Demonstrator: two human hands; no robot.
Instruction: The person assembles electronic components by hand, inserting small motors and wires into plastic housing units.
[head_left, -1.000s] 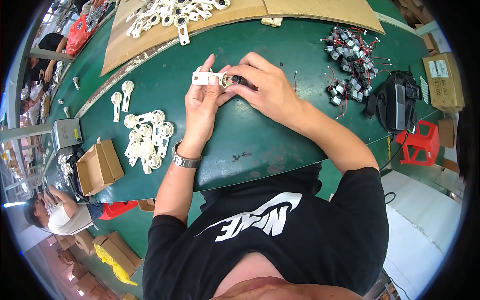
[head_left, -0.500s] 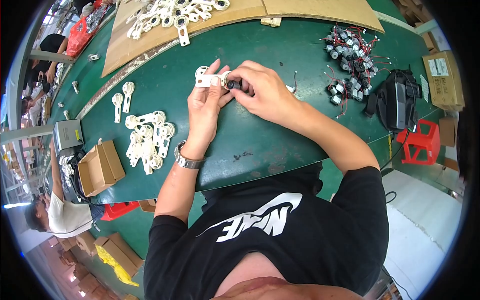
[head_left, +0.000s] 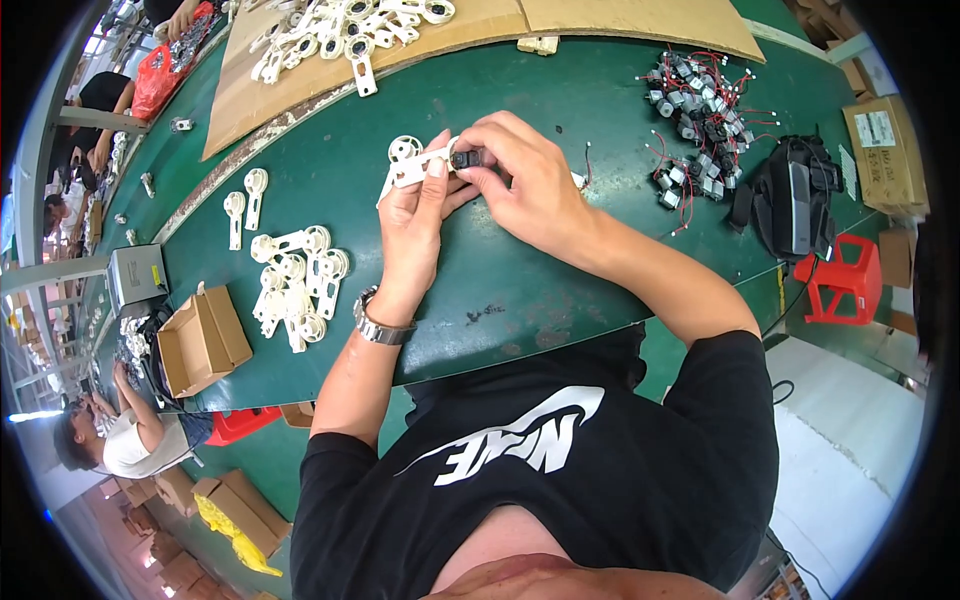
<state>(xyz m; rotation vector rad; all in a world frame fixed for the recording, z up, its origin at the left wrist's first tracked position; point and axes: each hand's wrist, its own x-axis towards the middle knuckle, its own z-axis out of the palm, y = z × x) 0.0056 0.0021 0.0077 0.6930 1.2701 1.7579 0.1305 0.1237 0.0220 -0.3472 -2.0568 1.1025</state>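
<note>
Over the green table, my left hand [head_left: 414, 222] pinches a white plastic housing [head_left: 412, 171] between thumb and fingers. Behind it, a second white piece with a round end [head_left: 403, 149] shows at the same fingers. My right hand [head_left: 530, 180] has thumb and fingers closed on a small black part [head_left: 466, 160], pressed at the ring end of the housing. How deep the black part sits in the ring is hidden. To the left on the table lies a pile of white housings [head_left: 298, 285], with two more housings [head_left: 245, 205] beyond it.
Wired small motors [head_left: 700, 110] are heaped at the right, next to a black device with straps [head_left: 795, 195]. More white housings [head_left: 350, 40] cover a cardboard sheet [head_left: 590, 25] at the back. An open carton [head_left: 203, 340] stands at the left, where a person [head_left: 130, 430] sits.
The white housing has tilted, its ring end rising, and the second piece shows more behind it. My right hand has turned the black part slightly and moved up a little.
</note>
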